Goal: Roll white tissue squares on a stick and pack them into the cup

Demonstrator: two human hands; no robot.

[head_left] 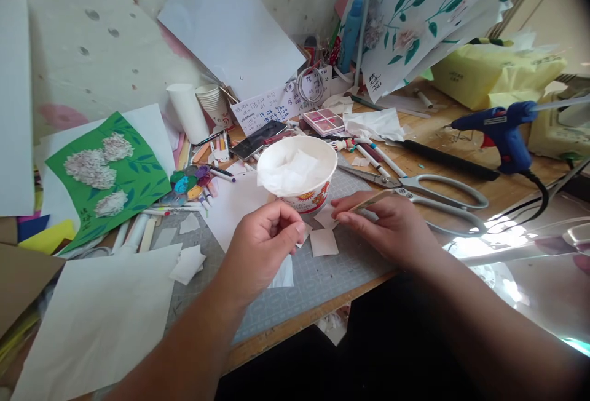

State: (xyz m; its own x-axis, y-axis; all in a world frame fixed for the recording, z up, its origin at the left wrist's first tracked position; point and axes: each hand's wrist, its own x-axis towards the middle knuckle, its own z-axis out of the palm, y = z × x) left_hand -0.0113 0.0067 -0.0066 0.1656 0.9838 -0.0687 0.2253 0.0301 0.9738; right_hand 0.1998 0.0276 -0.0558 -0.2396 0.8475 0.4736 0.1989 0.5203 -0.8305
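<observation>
My left hand [265, 241] is closed in a pinch on a small piece of white tissue paper [304, 235] above the grey cutting mat [322, 278]. My right hand [387, 222] is closed on a thin tan stick [369, 202], its fingertips next to small white paper squares [324, 242] on the mat. A paper bowl [299, 173] with white tissue inside stands just beyond both hands.
Large scissors [424, 195] lie right of the bowl, a blue glue gun [502, 130] further right. A green flower collage [108, 173], pens, a phone [258, 138], paper cups [188, 112] and loose sheets crowd the left and back. The table edge runs below the mat.
</observation>
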